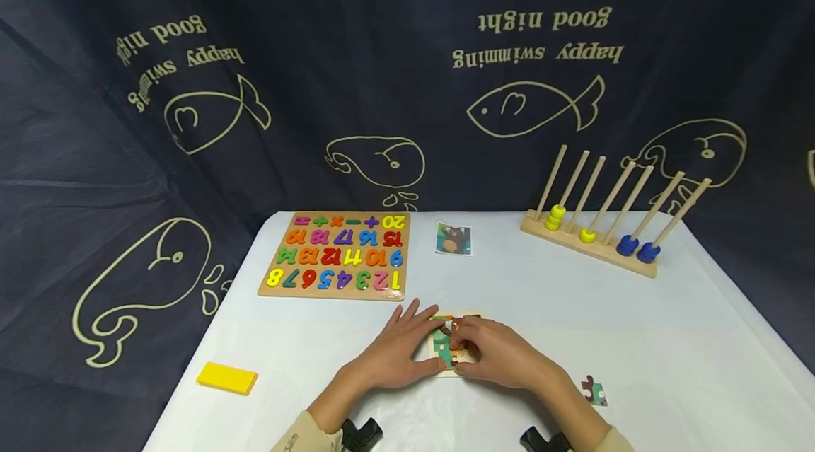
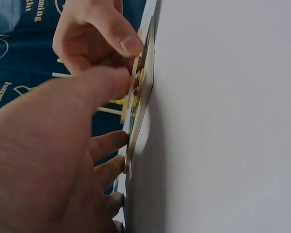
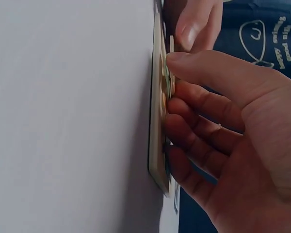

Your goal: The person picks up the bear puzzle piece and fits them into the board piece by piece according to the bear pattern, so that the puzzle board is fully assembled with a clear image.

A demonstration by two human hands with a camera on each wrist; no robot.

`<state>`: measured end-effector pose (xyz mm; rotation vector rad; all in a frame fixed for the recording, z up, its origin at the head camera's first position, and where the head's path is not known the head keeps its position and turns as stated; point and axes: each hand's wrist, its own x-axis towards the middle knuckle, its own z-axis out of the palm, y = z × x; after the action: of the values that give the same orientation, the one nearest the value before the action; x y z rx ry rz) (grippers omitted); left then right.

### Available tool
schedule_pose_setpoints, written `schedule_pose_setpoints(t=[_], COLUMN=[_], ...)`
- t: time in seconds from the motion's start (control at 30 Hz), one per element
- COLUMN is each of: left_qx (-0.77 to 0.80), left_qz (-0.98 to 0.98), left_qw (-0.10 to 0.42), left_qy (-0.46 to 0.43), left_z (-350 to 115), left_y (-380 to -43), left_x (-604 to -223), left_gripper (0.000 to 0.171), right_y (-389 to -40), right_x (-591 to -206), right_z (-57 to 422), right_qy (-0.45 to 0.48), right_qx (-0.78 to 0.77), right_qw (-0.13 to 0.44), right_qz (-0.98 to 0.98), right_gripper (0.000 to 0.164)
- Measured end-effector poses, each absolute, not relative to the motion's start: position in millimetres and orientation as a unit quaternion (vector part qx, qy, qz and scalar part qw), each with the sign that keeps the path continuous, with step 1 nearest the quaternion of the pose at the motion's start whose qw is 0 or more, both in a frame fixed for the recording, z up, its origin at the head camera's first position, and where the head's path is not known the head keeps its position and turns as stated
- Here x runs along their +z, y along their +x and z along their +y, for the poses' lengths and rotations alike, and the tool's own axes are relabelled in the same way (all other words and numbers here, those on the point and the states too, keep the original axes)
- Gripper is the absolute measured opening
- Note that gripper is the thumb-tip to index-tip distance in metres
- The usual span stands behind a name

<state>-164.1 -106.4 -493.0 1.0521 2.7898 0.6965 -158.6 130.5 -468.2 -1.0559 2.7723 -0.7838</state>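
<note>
A small wooden jigsaw board lies flat on the table between both hands, with green and brown picture pieces in it. My right hand bends over its right side and pinches a thin puzzle piece that sits slightly raised above the board. Its fingers cover part of the picture. My left hand lies spread at the left side, fingers mostly straight, with fingertips at the board's edge. In the left wrist view the left thumb reaches the raised piece. Off to the right lies a loose puzzle piece.
A wooden number board stands at the back left, beside a bear picture card. At the back right is a peg abacus with yellow and blue beads. A yellow block lies at the front left of the white table.
</note>
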Motion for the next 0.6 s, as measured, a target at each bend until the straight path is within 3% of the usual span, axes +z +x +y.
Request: schedule_pose_setpoints(t=[0.27, 0.6], left_qx=[0.234, 0.233], left_qz=[0.908, 0.911], left_qw=[0.03, 0.038], left_qy=[0.347, 0.338], left_z=[-105.2, -105.2], left_y=[-164.0, -163.8], left_x=[-492.4, -492.2], left_gripper=[0.062, 0.062], right_y=[-161.4, -165.9], right_x=[-467.7, -476.2], right_z=[127.5, 126.9], right_qy=[-0.352, -0.336], right_qx=[-0.267, -0.303], right_qw=[0.055, 0.024], right_qz=[0.895, 0.891], right_gripper=[0.013, 0.005])
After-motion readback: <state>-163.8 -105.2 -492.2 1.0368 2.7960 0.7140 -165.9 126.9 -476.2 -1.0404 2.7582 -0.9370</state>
